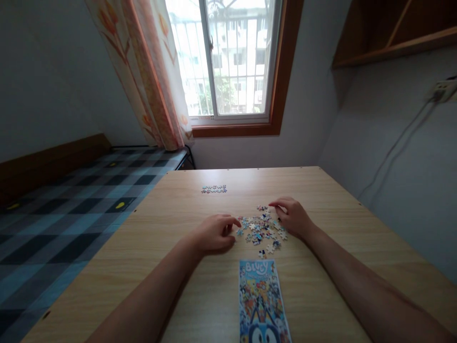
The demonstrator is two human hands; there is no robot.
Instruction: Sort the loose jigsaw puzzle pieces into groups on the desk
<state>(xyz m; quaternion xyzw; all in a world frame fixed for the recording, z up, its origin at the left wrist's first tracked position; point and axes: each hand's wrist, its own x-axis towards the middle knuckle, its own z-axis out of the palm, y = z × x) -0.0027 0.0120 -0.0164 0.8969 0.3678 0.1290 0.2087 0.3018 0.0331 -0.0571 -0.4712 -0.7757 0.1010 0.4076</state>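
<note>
A loose pile of small jigsaw puzzle pieces point(260, 229) lies on the wooden table, some showing blue printed sides and others pale ones. At the pile's left edge is my left hand point(218, 234), its index finger reaching to the outermost pieces and its thumb held apart. My right hand point(292, 215) rests at the upper right of the pile, index finger stretched out beside a few pieces; its other fingers are partly hidden. Neither hand visibly holds a piece. Farther back on the left, a small frame of joined puzzle pieces point(214, 189) lies flat.
A Bluey picture sheet or box lid point(262, 300) lies in front of the pile, between my forearms. The table point(171, 205) has its far edge below a window point(232, 62). A bed with a checked cover point(82, 205) stands left; a wall shelf point(396, 45) hangs right.
</note>
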